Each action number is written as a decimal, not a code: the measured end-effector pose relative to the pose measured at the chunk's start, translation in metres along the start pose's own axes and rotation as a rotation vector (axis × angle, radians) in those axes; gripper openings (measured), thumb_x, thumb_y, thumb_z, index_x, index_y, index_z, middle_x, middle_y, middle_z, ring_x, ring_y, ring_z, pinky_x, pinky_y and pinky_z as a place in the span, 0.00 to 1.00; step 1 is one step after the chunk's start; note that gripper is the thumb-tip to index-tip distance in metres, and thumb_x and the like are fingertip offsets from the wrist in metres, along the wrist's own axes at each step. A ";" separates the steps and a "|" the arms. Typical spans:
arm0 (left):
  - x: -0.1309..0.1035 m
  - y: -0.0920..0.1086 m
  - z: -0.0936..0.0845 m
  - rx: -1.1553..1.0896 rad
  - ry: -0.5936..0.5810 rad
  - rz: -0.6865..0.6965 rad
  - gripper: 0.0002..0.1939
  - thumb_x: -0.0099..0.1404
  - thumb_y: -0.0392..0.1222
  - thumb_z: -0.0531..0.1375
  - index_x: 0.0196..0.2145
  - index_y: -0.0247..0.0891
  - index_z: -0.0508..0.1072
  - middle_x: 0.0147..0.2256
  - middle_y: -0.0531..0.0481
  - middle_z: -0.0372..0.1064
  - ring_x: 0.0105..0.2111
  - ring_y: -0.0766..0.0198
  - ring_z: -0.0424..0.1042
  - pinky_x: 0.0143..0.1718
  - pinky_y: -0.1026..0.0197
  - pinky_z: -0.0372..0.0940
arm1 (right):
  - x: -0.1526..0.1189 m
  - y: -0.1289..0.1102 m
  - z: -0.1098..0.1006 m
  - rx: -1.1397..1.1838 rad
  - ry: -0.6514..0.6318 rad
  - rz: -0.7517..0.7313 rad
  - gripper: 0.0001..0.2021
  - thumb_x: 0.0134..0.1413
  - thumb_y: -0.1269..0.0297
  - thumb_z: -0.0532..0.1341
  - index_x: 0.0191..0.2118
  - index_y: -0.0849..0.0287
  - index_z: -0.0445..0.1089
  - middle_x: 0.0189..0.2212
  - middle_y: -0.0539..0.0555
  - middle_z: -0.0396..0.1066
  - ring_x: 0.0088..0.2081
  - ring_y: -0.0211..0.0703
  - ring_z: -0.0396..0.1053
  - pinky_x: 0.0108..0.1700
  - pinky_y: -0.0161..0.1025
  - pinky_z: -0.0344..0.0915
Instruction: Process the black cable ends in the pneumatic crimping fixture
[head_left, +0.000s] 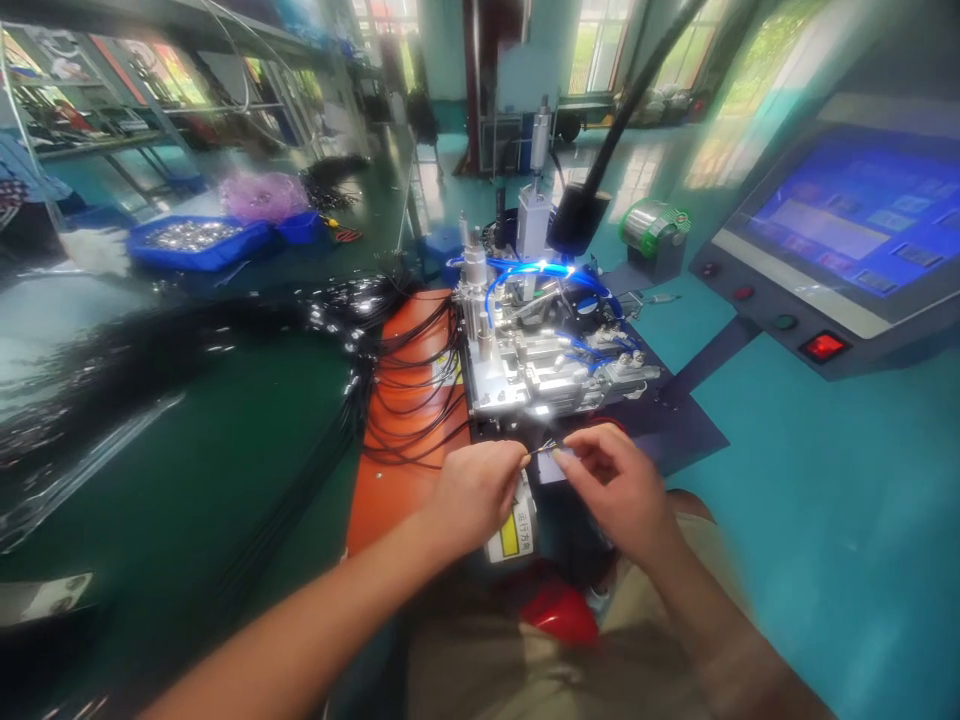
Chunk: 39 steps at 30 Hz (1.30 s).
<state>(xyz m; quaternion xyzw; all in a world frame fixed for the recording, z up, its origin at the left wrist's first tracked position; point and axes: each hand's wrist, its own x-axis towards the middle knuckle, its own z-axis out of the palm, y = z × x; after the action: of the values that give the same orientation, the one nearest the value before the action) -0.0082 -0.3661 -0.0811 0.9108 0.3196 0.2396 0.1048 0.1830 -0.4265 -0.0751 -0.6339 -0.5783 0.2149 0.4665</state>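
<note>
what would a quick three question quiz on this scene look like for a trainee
1. What does the left hand pinch?
a) a screwdriver
b) thin wires
c) a paintbrush

2. True or false: the lit switch beneath the screen glows green.

3. Fill in the colour: black cables run across the ____ surface beside the metal machine.

Key: 1. b; 2. false, it glows red; 3. orange

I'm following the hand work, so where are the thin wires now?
In the head view, the thin wires are slightly right of and below centre, between the left hand and right hand, before the metal machine.
</note>
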 end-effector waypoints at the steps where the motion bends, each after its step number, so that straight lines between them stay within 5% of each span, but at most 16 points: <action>1: 0.000 0.000 0.001 0.002 -0.001 0.006 0.09 0.71 0.37 0.49 0.36 0.39 0.68 0.27 0.52 0.69 0.28 0.64 0.67 0.29 0.62 0.58 | 0.002 -0.001 -0.006 -0.014 0.006 -0.027 0.06 0.58 0.60 0.64 0.39 0.56 0.72 0.34 0.51 0.67 0.30 0.39 0.67 0.32 0.36 0.65; 8: -0.001 -0.001 0.002 0.017 -0.011 0.040 0.08 0.69 0.34 0.50 0.35 0.39 0.68 0.29 0.51 0.70 0.29 0.63 0.68 0.30 0.61 0.57 | 0.013 -0.015 -0.012 -0.144 -0.116 -0.190 0.06 0.62 0.65 0.59 0.41 0.55 0.74 0.35 0.52 0.65 0.27 0.37 0.63 0.31 0.37 0.64; 14: -0.001 0.000 0.002 0.069 -0.019 0.073 0.08 0.67 0.32 0.50 0.33 0.39 0.66 0.27 0.51 0.67 0.28 0.62 0.66 0.29 0.60 0.57 | 0.017 -0.014 -0.009 -0.204 -0.169 -0.269 0.08 0.64 0.67 0.56 0.36 0.56 0.72 0.33 0.53 0.65 0.34 0.43 0.67 0.37 0.40 0.66; 22: -0.002 -0.002 0.001 0.066 -0.031 0.116 0.06 0.65 0.33 0.52 0.33 0.39 0.67 0.28 0.51 0.68 0.29 0.61 0.66 0.29 0.59 0.57 | 0.034 -0.028 -0.009 -0.398 -0.409 -0.346 0.09 0.62 0.71 0.55 0.32 0.57 0.70 0.32 0.52 0.65 0.31 0.40 0.65 0.33 0.37 0.62; 26: -0.001 -0.001 0.000 0.008 -0.003 0.052 0.08 0.69 0.35 0.50 0.33 0.39 0.67 0.28 0.51 0.69 0.28 0.62 0.67 0.30 0.60 0.58 | 0.047 -0.026 -0.019 -0.119 -0.323 -0.139 0.08 0.62 0.63 0.57 0.37 0.56 0.73 0.33 0.52 0.69 0.35 0.41 0.69 0.38 0.38 0.65; 28: -0.001 0.000 0.000 -0.020 -0.002 0.025 0.09 0.70 0.36 0.49 0.34 0.39 0.67 0.28 0.51 0.70 0.29 0.63 0.68 0.30 0.61 0.59 | 0.048 -0.017 -0.025 0.081 -0.206 0.055 0.14 0.63 0.55 0.57 0.44 0.57 0.73 0.33 0.52 0.71 0.29 0.39 0.67 0.30 0.36 0.64; 31: -0.002 -0.001 0.000 -0.042 -0.002 0.008 0.08 0.70 0.36 0.49 0.36 0.39 0.67 0.28 0.51 0.69 0.28 0.64 0.67 0.30 0.62 0.58 | 0.039 -0.002 -0.030 0.311 -0.252 0.276 0.20 0.59 0.49 0.60 0.47 0.60 0.73 0.29 0.52 0.70 0.22 0.34 0.61 0.21 0.33 0.57; 35: -0.002 -0.002 0.001 -0.047 -0.005 0.021 0.07 0.70 0.37 0.50 0.37 0.39 0.67 0.30 0.51 0.70 0.28 0.64 0.67 0.30 0.62 0.58 | 0.025 0.003 -0.025 0.372 -0.397 0.343 0.17 0.51 0.54 0.67 0.44 0.59 0.76 0.28 0.51 0.72 0.27 0.37 0.67 0.25 0.33 0.61; 39: -0.001 -0.002 -0.001 -0.040 -0.002 0.031 0.09 0.71 0.38 0.49 0.37 0.39 0.68 0.29 0.51 0.70 0.28 0.63 0.67 0.30 0.62 0.58 | 0.021 -0.005 -0.016 0.425 -0.402 0.353 0.13 0.50 0.58 0.67 0.40 0.59 0.77 0.30 0.52 0.75 0.30 0.38 0.68 0.28 0.33 0.63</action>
<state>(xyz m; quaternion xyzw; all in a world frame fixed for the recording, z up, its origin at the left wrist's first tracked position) -0.0105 -0.3655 -0.0816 0.9137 0.3002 0.2466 0.1197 0.1981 -0.4126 -0.0580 -0.5579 -0.4824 0.5285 0.4205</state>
